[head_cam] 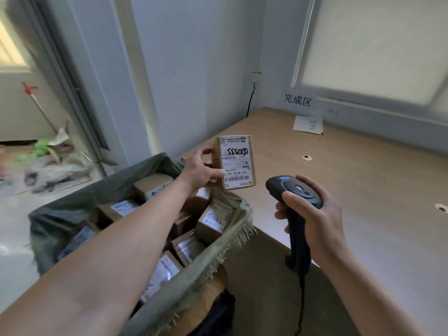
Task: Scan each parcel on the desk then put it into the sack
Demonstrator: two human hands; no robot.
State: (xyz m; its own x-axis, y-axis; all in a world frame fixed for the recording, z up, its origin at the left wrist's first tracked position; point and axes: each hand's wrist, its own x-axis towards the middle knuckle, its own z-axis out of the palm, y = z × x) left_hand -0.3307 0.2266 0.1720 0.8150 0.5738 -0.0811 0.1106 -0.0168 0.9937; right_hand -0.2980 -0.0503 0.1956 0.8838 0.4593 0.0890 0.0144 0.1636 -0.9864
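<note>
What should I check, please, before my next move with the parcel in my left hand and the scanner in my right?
1. Grip of left hand on parcel: ok, thumb and fingers curled round its edge.
2. View of barcode: ok, uncovered, facing the camera.
3. Hold of right hand on scanner: ok.
4. Aim of scanner at barcode: cannot tell.
5. Scan already done: cannot tell.
6. Mouth of sack: ok, open, parcels inside.
</note>
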